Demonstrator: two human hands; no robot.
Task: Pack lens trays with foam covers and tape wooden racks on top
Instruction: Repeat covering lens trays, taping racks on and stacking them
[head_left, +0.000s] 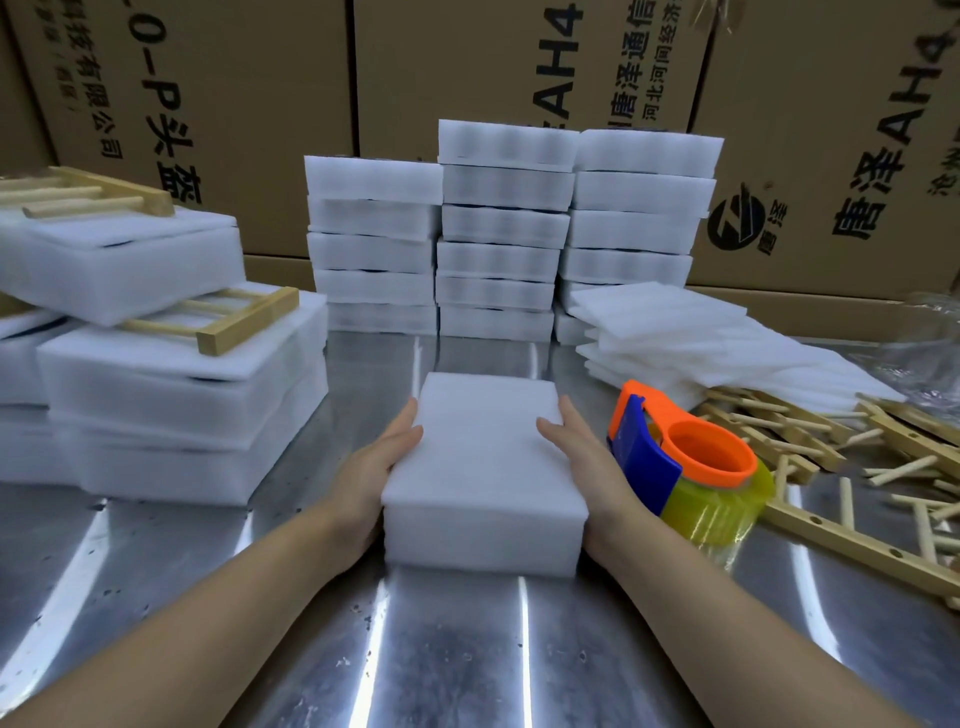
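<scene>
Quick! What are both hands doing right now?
Left hand: open, flat against the foam block.
Right hand: open, flat against its other side.

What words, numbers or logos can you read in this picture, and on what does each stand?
"0-P头盔", "科技有限公司": left box, printed sideways.
"AH4", "唐泽通信": middle box, sideways.
"唐泽AH4", and a round logo with "唐泽": right box, sideways.
Smaller lines on all three boxes: too blurred or cut off to read.
</scene>
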